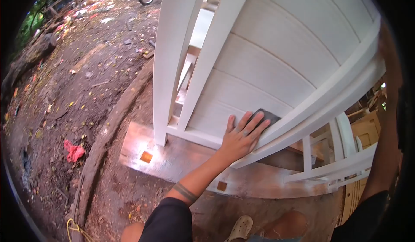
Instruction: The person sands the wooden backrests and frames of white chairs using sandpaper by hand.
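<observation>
A dark pad [273, 116] is located just below and right of the centre of the frame, where it is pressed against the face of a white panel [276, 64]. The pad is partly covered by the fingers of the left hand [244, 137]; its visible part projects beyond the fingertips, toward the right of the frame, and its long axis appears to be slanted from upper left to lower right, roughly in line with the panel grooves, although its full outline is hidden. The left hand is laid flat with the fingers extended and is not wrapped around the pad. The pad is positioned near a white rail [302, 108], by which the panel is bordered on the right. The right hand [385, 41] is placed at the upper right edge of the frame, well apart from the pad; its grip cannot be told, because it is lost in the dark border. The left hand is therefore the nearer one. The frame of the panel is supported on a board [183, 155] at lower centre. No brand, label or writing can be read.
</observation>
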A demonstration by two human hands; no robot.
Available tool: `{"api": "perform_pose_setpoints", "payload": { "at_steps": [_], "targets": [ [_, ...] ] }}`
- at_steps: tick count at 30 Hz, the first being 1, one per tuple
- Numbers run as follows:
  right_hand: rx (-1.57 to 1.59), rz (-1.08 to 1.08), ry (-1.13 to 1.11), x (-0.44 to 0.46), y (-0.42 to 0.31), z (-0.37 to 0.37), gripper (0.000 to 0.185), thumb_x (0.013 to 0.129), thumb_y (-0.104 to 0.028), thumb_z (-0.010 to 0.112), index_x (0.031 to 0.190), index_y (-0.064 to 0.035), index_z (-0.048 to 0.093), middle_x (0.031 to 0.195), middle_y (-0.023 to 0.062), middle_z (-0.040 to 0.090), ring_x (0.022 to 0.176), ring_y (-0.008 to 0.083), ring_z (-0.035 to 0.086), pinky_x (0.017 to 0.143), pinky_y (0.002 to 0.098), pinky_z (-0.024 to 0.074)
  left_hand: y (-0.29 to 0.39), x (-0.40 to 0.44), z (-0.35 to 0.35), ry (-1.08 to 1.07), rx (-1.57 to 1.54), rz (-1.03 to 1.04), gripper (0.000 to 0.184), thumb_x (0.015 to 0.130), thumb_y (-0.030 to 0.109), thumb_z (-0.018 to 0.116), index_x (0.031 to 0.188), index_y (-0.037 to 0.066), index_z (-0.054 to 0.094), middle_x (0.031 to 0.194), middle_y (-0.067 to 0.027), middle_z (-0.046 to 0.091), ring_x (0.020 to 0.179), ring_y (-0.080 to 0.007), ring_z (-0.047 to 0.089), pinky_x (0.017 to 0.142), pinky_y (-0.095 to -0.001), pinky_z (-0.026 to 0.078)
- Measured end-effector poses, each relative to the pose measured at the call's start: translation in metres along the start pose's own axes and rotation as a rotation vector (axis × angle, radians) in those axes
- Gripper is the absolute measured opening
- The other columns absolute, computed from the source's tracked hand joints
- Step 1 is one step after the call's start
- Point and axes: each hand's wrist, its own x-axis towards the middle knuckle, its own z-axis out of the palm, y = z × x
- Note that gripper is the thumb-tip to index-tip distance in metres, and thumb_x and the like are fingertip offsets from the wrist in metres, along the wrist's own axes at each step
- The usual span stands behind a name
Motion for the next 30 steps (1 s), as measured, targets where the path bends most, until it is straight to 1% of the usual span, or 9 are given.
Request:
{"api": "perform_pose_setpoints", "payload": {
  "at_steps": [4, 7, 9, 13, 18, 24, 26, 27, 30],
  "targets": [
    [-0.104, -0.024, -0.028, -0.033, -0.018, 0.022, 0.058, 0.095, -0.048, 0.033, 0.140, -0.0126, 0.028, 0.144, 0.0148, 0.036, 0.127, 0.0316, 0.040, 0.106, 0.0531, 0.0325, 0.004, -0.002, -0.002, -0.033, -0.042, -0.022, 0.056, 0.081, 0.020, 0.064, 0.135, 0.026, 0.051, 0.151, -0.0055, 0.031, 0.144, -0.0275, 0.014, 0.113, -0.0528, -0.002],
    [0.010, -0.129, 0.274, -0.021, -0.003, 0.006, 0.065, 0.093, -0.045, 0.042, 0.144, -0.0102, 0.023, 0.143, 0.0177, 0.036, 0.130, 0.0347, 0.036, 0.108, 0.0520, 0.0289, 0.006, -0.006, -0.006, -0.116, 0.007, -0.042, 0.054, 0.082, 0.017, 0.064, 0.134, 0.023, 0.052, 0.151, -0.0095, 0.030, 0.143, -0.0307, 0.018, 0.113, -0.0532, 0.001],
    [-0.099, -0.252, 0.435, -0.038, -0.006, 0.021, 0.064, 0.093, -0.038, 0.045, 0.143, -0.0051, 0.024, 0.139, 0.0213, 0.039, 0.126, 0.0364, 0.039, 0.108, 0.0496, 0.0302, 0.010, -0.010, -0.010, -0.042, -0.052, -0.059, 0.070, 0.074, 0.015, 0.075, 0.138, 0.018, 0.045, 0.146, -0.0228, 0.028, 0.135, -0.0432, 0.027, 0.110, -0.0566, 0.016],
    [-0.208, -0.438, 0.642, -0.058, -0.007, 0.039, 0.062, 0.093, -0.025, 0.051, 0.140, 0.0049, 0.025, 0.131, 0.0284, 0.043, 0.119, 0.0398, 0.046, 0.107, 0.0448, 0.0327, 0.029, 0.005, -0.025, 0.089, -0.051, -0.111, 0.095, 0.066, 0.004, 0.079, 0.144, 0.006, 0.026, 0.141, -0.0255, 0.026, 0.125, -0.0425, 0.034, 0.102, -0.0515, 0.033],
    [-0.187, -0.395, 0.590, -0.091, -0.015, 0.037, 0.057, 0.095, -0.023, 0.050, 0.138, 0.0076, 0.028, 0.131, 0.0307, 0.042, 0.122, 0.0400, 0.045, 0.105, 0.0432, 0.0349, 0.051, -0.005, -0.027, -0.004, -0.330, -0.546, 0.093, 0.069, 0.000, 0.078, 0.143, 0.000, 0.021, 0.137, -0.0264, 0.031, 0.122, -0.0410, 0.038, 0.103, -0.0459, 0.033],
    [-0.105, -0.722, 0.509, -0.144, 0.034, 0.056, 0.069, 0.087, -0.012, 0.054, 0.140, 0.0106, 0.015, 0.136, 0.0382, 0.027, 0.125, 0.0510, 0.031, 0.107, 0.0522, 0.0260, 0.056, -0.004, -0.075, 0.017, -0.490, -1.007, 0.042, 0.080, 0.002, 0.071, 0.116, -0.008, 0.053, 0.111, -0.0160, 0.060, 0.101, -0.0224, 0.059, 0.088, -0.0324, 0.048],
    [0.011, -0.802, 0.419, -0.186, 0.043, 0.046, 0.064, 0.086, -0.012, 0.057, 0.136, 0.0101, 0.024, 0.138, 0.0353, 0.030, 0.128, 0.0488, 0.031, 0.108, 0.0520, 0.0253, 0.032, 0.005, -0.112, 0.250, -0.512, -0.723, 0.045, 0.088, 0.020, 0.067, 0.119, -0.008, 0.052, 0.111, -0.0147, 0.062, 0.096, -0.0228, 0.061, 0.086, -0.0317, 0.051],
    [-0.025, -0.826, 0.454, -0.202, 0.055, 0.039, 0.064, 0.085, -0.013, 0.057, 0.136, 0.0090, 0.026, 0.138, 0.0338, 0.030, 0.129, 0.0474, 0.031, 0.108, 0.0508, 0.0256, -0.025, 0.007, -0.138, 0.483, -0.432, -0.654, 0.042, 0.082, 0.012, 0.073, 0.116, -0.006, 0.055, 0.110, -0.0109, 0.061, 0.090, -0.0194, 0.058, 0.082, -0.0323, 0.051],
    [-0.151, -0.693, 0.573, -0.253, 0.100, 0.024, 0.062, 0.085, -0.017, 0.059, 0.135, 0.0049, 0.031, 0.139, 0.0268, 0.032, 0.130, 0.0402, 0.031, 0.108, 0.0465, 0.0268, -0.159, 0.031, -0.254, 0.388, 0.763, -0.150, 0.048, 0.090, 0.017, 0.058, 0.129, -0.007, 0.044, 0.121, -0.0253, 0.054, 0.102, -0.0326, 0.059, 0.088, -0.0398, 0.051]
  ]
}}
